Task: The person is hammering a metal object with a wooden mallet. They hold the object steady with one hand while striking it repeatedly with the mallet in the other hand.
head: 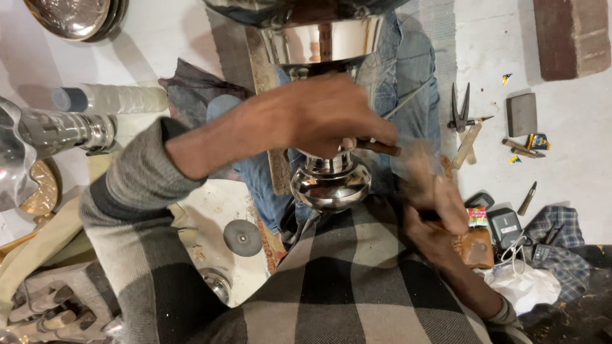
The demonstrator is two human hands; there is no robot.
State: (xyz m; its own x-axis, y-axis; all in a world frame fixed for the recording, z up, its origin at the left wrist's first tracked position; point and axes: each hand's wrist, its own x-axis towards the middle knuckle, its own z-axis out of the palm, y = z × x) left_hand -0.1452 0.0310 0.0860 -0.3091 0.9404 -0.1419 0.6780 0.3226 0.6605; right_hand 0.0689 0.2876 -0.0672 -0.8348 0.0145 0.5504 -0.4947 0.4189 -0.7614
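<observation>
Your left hand (325, 114) is closed over the neck of a polished silver-coloured metal vessel with a round bulb base (331, 181), which lies across your lap on a narrow wooden board (262, 70), its wide flared bowl end (322, 41) pointing away from you. That hand also pinches a slim brown-handled tool (377, 148) against the vessel. Your right hand (433, 191) is blurred just right of the bulb; whether it grips anything you cannot tell. On the white floor (567, 159) to your right: dark metal pliers (460, 108), a grey rectangular block (521, 114), a black phone (503, 226). Left: a grey round disc (242, 237) and a shiny metal stem piece (64, 130).
</observation>
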